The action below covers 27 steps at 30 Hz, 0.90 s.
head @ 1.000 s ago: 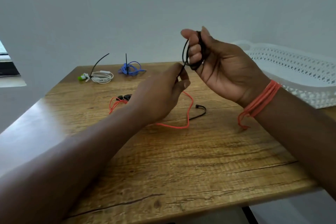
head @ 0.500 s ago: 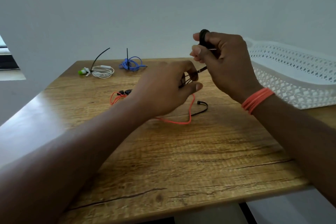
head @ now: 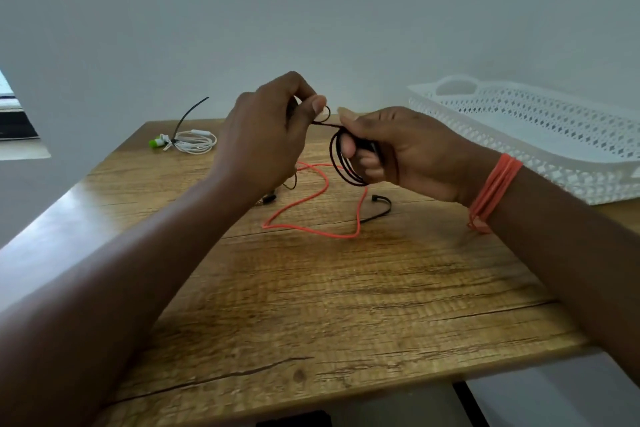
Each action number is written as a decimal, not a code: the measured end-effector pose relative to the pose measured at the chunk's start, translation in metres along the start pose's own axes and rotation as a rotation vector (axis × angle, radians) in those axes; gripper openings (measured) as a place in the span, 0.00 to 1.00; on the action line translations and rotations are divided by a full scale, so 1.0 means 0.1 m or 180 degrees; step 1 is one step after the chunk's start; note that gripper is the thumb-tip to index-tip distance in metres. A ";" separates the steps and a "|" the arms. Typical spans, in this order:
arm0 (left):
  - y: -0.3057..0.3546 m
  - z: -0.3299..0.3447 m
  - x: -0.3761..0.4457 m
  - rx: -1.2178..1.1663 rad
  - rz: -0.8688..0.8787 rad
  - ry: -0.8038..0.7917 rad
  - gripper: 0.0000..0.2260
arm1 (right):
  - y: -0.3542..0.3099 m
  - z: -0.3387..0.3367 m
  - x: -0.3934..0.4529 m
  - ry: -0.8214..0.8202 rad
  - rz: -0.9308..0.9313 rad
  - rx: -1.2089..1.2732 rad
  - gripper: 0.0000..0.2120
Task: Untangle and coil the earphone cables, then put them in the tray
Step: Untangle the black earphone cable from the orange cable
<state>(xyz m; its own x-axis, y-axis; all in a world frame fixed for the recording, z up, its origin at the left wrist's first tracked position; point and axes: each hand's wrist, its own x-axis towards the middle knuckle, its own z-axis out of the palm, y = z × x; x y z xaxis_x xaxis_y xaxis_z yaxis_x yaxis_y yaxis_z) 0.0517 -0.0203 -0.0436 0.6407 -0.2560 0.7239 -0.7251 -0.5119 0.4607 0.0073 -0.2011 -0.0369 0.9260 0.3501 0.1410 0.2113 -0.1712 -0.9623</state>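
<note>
Thin black earphone cable (head: 341, 163) looped round curled right hand (head: 401, 152); free end running leftward into left hand (head: 266, 135) pinch. Next wrap: over right fingers.

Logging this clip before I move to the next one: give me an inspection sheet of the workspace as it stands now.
Surface: wooden table, visible grain cracks.
Job's things: black earphone cable coiled in the right hand; orange earphone cable loose on the table; white earphones bundled at the far left; white perforated tray at the right, nothing seen inside.
Clutter: nothing seen.
Grippers: left hand pinches the black cable's free end; right hand grips the coil.
Cables: black cable tie sticks up from the white bundle.
Surroundings: plain pale wall.
</note>
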 end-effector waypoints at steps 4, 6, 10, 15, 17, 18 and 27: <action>-0.07 0.01 -0.01 -0.0165 -0.0550 0.0127 0.08 | -0.06 -0.02 -0.02 -0.0032 -0.0105 0.0526 0.16; -0.13 0.01 0.00 -0.0025 -0.0814 -0.0021 0.08 | -0.06 -0.04 -0.02 0.0069 -0.0098 0.0750 0.16; -0.24 -0.02 0.01 0.0618 -0.1033 -0.0107 0.09 | -0.07 -0.06 0.00 0.0186 -0.0094 0.1221 0.17; -0.27 -0.01 0.00 0.1052 -0.1052 -0.0322 0.06 | -0.11 -0.11 -0.01 0.0195 -0.0237 0.1729 0.16; -0.27 -0.02 -0.01 0.1273 -0.0987 -0.0444 0.05 | -0.10 -0.12 0.00 0.0217 -0.0246 0.1854 0.17; -0.27 -0.02 -0.01 0.1358 -0.0946 -0.0499 0.05 | -0.10 -0.12 0.01 0.0238 -0.0242 0.1877 0.17; 0.16 0.07 -0.03 -0.1679 -0.0489 -0.0350 0.17 | -0.07 -0.07 0.03 0.0352 -0.0217 0.1915 0.16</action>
<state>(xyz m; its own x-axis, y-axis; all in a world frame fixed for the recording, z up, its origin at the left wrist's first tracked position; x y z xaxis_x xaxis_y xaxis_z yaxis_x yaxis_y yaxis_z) 0.0397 -0.0340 -0.0421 0.7511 -0.3092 0.5833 -0.6313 -0.0777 0.7717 0.0107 -0.2058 -0.0276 0.9504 0.2387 0.1991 0.0875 0.4092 -0.9082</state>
